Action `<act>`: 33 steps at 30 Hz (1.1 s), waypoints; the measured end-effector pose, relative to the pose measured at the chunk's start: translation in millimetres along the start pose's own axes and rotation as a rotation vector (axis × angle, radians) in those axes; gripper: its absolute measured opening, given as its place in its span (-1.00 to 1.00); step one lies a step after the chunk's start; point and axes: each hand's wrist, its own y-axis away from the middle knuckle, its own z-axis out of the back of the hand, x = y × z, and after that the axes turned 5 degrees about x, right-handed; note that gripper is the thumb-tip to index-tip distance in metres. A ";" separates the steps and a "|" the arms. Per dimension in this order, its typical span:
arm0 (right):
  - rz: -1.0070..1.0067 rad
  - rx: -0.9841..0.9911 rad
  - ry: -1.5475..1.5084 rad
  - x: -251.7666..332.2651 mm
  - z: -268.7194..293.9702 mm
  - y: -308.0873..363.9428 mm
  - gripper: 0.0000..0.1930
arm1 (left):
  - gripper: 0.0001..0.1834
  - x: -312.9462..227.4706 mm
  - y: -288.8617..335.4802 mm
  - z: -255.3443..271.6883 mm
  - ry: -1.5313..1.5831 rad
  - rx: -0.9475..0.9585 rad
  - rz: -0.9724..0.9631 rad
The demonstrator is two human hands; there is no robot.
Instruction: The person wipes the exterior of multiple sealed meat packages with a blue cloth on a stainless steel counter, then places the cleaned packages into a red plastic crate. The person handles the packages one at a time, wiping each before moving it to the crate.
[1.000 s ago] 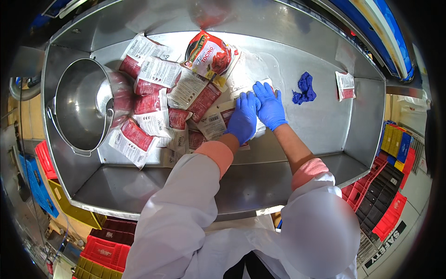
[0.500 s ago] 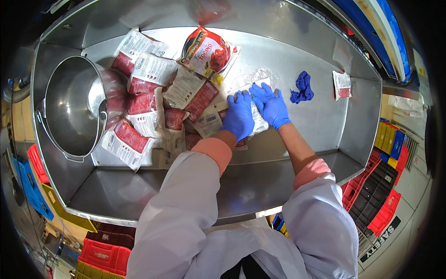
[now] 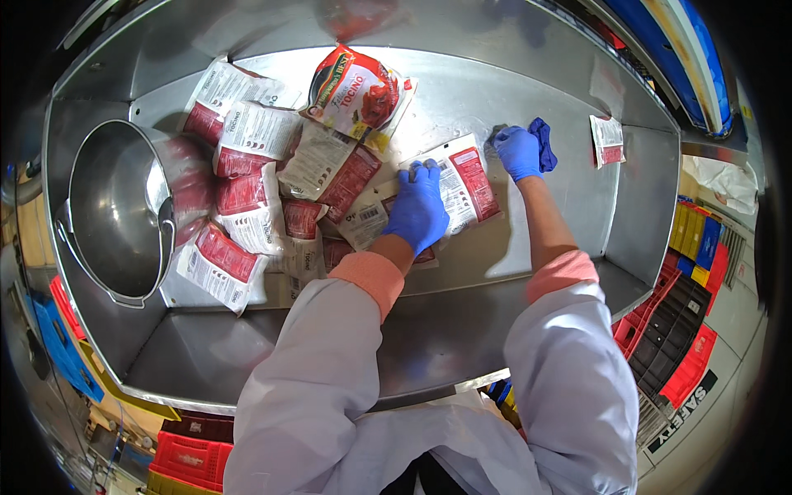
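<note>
- Steel trough (image 3: 569, 223) under everything; if its floor is slick, packets could slide.
- Bucket (image 3: 115, 210) at the left end, beside the heap of packets (image 3: 318, 165); a knock there might spill the heap.
- Flat packet (image 3: 466, 186) mid-trough, under my left hand (image 3: 418, 205); leaning hard could split it. Whether that grip is closed, I can't tell.
- My right hand (image 3: 518, 153), fingers bent beside the blue cloth (image 3: 543, 147); I can't tell if this grip has it.
</note>
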 end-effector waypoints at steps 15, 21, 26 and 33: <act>0.198 -0.163 -0.364 64.4 -12.0 19.5 -0.83 | -0.36 13.4 3.1 -15.9 -0.164 -0.129 -0.071; 0.396 -0.084 -0.228 102.9 -28.1 40.5 -0.89 | -0.41 9.6 1.3 -11.6 -0.120 -0.079 -0.037; 0.106 -0.035 -0.166 64.8 23.9 13.4 -0.83 | -0.47 11.4 3.8 -8.1 -0.106 -0.099 -0.059; 0.141 -0.080 -0.410 57.5 -0.9 11.6 -0.87 | -0.46 7.9 3.4 -4.2 -0.171 -0.040 -0.082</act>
